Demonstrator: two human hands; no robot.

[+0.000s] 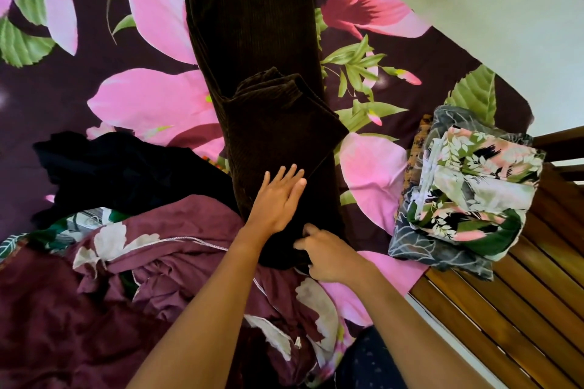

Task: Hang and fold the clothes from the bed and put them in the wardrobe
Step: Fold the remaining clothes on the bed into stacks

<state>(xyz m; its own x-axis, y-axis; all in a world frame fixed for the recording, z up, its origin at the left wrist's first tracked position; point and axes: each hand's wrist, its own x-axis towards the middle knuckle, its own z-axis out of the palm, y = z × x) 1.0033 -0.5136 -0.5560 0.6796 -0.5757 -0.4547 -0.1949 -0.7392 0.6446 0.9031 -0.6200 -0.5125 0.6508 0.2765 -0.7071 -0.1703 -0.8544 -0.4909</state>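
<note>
Upward, corduroy garment [252, 25] runs off-frame; left hand [278, 199] presses it

Dark brown corduroy garment [252, 41] lies stretched along the bed [63, 104], partly folded over.

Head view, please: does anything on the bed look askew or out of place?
The brown trousers are folded crooked: the turned-back flap lies slanted across them, its end bunched. The folded floral clothes hang over the edge of the bed, above the wooden slats.
</note>
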